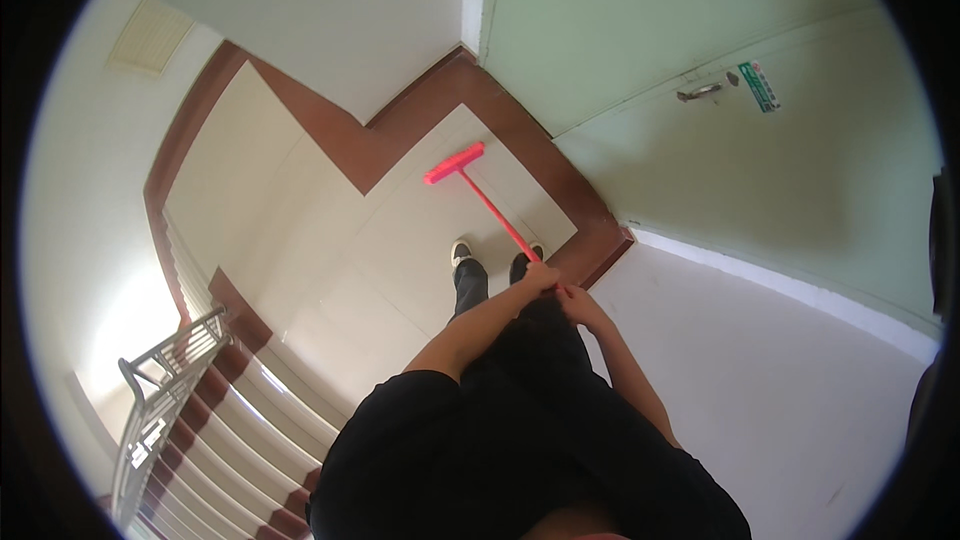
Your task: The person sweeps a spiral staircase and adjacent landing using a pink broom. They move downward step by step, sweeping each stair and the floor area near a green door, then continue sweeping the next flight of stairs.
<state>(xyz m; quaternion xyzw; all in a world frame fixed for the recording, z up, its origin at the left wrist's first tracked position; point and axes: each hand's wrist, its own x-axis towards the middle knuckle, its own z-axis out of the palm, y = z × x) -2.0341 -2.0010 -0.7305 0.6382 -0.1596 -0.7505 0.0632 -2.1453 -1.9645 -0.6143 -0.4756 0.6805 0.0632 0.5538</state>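
Note:
A push broom with a pink-red head (454, 163) and a red handle (498, 214) slants down from the floor towards my body. Its bristles meet the cream tile floor (390, 240) near the brown border. My left hand (540, 277) is closed around the handle, farther along towards the head. Just behind it, my right hand (577, 306) grips the handle's near part. The upper end of the handle is hidden by my hands and dark clothing. My left shoe (460, 250) stands on the tiles, left of the handle.
Down to the left, stairs (262, 405) descend beside a metal railing (169, 360). A pale green double door (750, 165) with a metal handle (703, 92) and a sticker stands at the right. A white wall corner juts in above the brown floor border (366, 154).

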